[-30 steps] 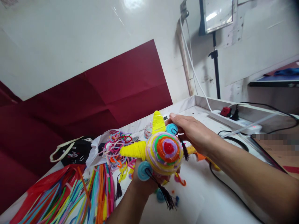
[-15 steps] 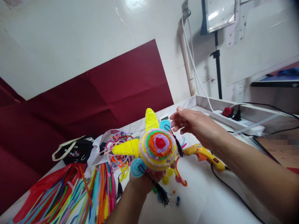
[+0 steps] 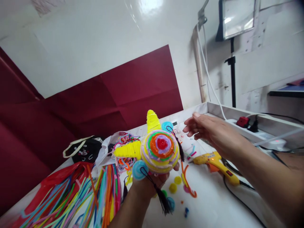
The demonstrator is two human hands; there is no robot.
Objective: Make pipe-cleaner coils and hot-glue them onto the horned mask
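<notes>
Resting in the left hand (image 3: 148,185) near the centre of the frame, a round pipe-cleaner ornament (image 3: 161,152) turns its ringed face to the camera, with red in the middle and orange, green, lilac and yellow bands around it. The left hand grips it from below; most of its fingers are hidden behind the ball, so exactly how they wrap around it is hard to tell. Two yellow cones (image 3: 128,150) stick out, one toward the left of the frame and one upward, and two blue coils (image 3: 140,170) sit beside them, each with a black tassel (image 3: 162,198) hanging from it.

Right of centre, the right hand (image 3: 210,128) hangs in the air, apart from the ornament, its fingers loosely spread and slightly bent. Just below it in the frame lies a yellow hot glue gun (image 3: 219,163) (its switch shows red), and a white power strip (image 3: 263,136) sits at the right edge.

Under the ornament, toward the bottom centre, yellow discs (image 3: 177,180) and a bent orange pipe cleaner (image 3: 190,186) lie on the white tabletop (image 3: 209,205). Loose pipe cleaners (image 3: 110,193) fan across the lower left, near a black pouch (image 3: 89,152).
</notes>
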